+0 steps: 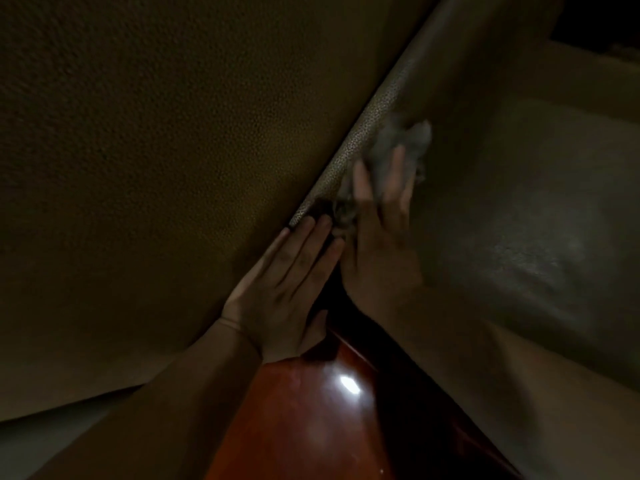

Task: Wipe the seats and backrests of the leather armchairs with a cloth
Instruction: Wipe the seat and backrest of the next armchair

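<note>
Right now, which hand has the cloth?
The right hand has the grey cloth, pressing it with straight fingers against the leather. The left hand lies flat on the leather beside it with no cloth under it.

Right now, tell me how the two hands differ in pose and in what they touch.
The left hand lies flat with straight fingers and carries nothing; the right hand presses a grey cloth under its spread fingers. The left hand rests against the brown leather panel near the textured piping; the right hand works on the paler leather surface beyond that piping. The left hand looks sharp, the right blurred. Both are bare and point up along the seam.
</note>
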`<state>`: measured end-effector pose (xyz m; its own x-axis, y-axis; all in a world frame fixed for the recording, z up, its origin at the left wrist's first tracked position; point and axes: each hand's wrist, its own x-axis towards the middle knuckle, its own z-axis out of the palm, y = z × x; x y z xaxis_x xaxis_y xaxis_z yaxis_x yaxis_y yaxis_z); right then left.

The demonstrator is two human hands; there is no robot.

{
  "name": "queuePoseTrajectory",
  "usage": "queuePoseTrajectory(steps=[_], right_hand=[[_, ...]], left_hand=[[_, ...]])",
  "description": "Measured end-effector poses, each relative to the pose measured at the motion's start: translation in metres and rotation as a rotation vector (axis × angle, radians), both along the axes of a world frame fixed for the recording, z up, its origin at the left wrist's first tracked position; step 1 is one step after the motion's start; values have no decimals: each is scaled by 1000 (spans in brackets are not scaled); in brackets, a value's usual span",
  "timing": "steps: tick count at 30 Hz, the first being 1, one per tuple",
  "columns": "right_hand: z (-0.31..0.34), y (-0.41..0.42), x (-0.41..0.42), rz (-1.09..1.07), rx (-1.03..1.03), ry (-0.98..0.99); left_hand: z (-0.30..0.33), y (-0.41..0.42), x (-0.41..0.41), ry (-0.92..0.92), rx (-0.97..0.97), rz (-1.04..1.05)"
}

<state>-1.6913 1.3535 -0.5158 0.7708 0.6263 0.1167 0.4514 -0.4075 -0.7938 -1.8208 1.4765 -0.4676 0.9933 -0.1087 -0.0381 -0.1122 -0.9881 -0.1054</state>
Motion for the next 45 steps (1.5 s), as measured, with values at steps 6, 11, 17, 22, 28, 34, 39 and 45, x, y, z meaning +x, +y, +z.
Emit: queuePoseTrajectory(steps=[6,11,17,22,28,34,39,45], right_hand=[[-24,-40,66,107,-88,-233],[11,-69,72,131,-260,-66],[95,-131,72,317,-457,-49],[165,-172,95,365,-619,56],[244,-211,97,404,-623,127],[305,-238,114,648,-668,-51],[355,-239,103,776,-694,-86],[408,-234,63,941,-631,-190]], left_hand=[[0,2,-3,73,79,13],[3,-3,-3,165,177,42],[47,-42,18,386,91,311],[130,-123,58,524,-254,807],[213,-179,42,484,-361,876],[274,-206,-7,466,-348,1209],[325,-260,-40,403,-417,1374],[362,-296,-62,327,-395,1413]])
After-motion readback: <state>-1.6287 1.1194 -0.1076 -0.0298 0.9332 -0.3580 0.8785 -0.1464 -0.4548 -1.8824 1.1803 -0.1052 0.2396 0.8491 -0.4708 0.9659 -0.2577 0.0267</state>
